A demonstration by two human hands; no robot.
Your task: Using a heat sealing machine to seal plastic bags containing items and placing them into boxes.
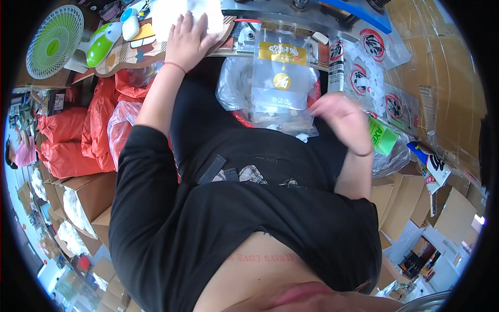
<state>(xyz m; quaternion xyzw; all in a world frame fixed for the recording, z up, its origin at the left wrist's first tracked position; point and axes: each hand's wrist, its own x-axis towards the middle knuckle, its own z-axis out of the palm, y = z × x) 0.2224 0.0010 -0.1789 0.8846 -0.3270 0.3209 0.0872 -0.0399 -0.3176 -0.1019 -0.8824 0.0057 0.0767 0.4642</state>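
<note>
My left hand [189, 40] lies flat with fingers spread on a bright white sheet or stack [166, 21] at the table's far edge. My right hand [340, 118] is smeared by motion, its fingertips close to the lower right side of a clear plastic pouch [281, 67]. Whether those fingertips touch the pouch, I cannot tell. The pouch has a gold band and a round gold mark, and hangs in front of the table's edge. Below it is a red container lined with clear plastic [234, 91], holding loose scraps.
On the left stand a green and white fan [54, 44] and several red bags [65, 143]. At the right are printed plastic pouches [358, 78], a green package [382, 136] and a large cardboard box [447, 67]. A metal machine with a blue bar [358, 13] stands at the back.
</note>
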